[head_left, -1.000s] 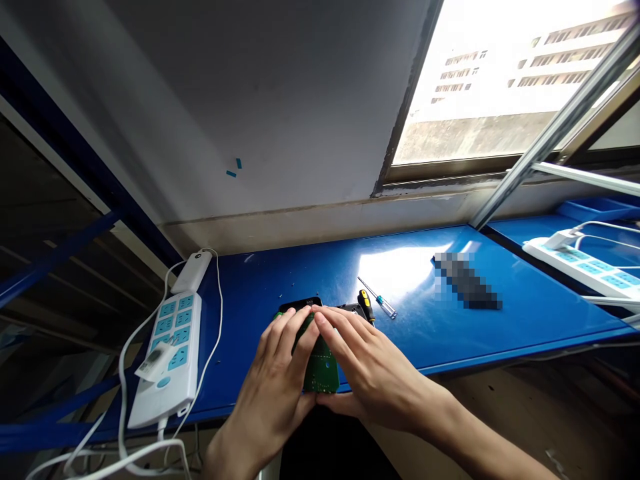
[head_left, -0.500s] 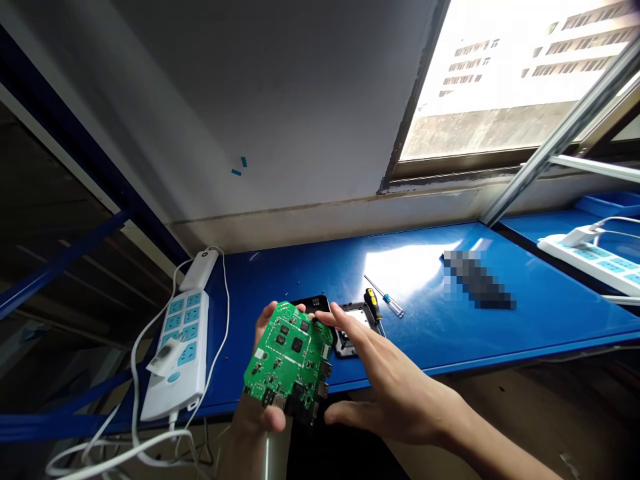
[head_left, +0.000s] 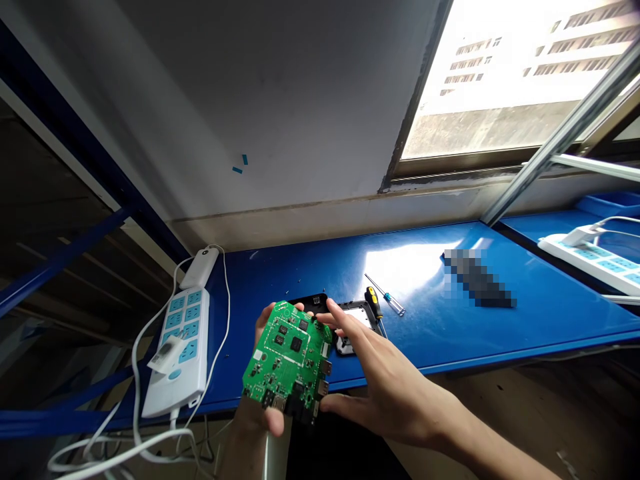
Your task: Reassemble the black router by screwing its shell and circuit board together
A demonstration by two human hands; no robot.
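Observation:
A green circuit board (head_left: 287, 357) is held up before me, tilted, its chip side facing me and its metal ports along the lower and right edges. My left hand (head_left: 273, 420) grips it from beneath and the left, thumb at the lower edge and fingertips behind the top. My right hand (head_left: 385, 373) spans its right side, thumb at the lower right ports and fingers at the upper right corner. Behind the board lie a black casing part (head_left: 316, 303), partly hidden, and a black frame with a pale plate (head_left: 357, 320), partly covered by my right hand.
On the blue table (head_left: 320, 260) lie a yellow-and-black screwdriver (head_left: 373, 302) resting on the frame and a clear blue-handled screwdriver (head_left: 393, 304). A blurred dark object (head_left: 480, 283) is to the right. A white power strip (head_left: 183, 347) with loose cables stands left, and several tiny screws lie behind the casing.
My right hand has moved slightly left, and its thumb has come against the board's lower right corner. The board stays almost still in my left hand.

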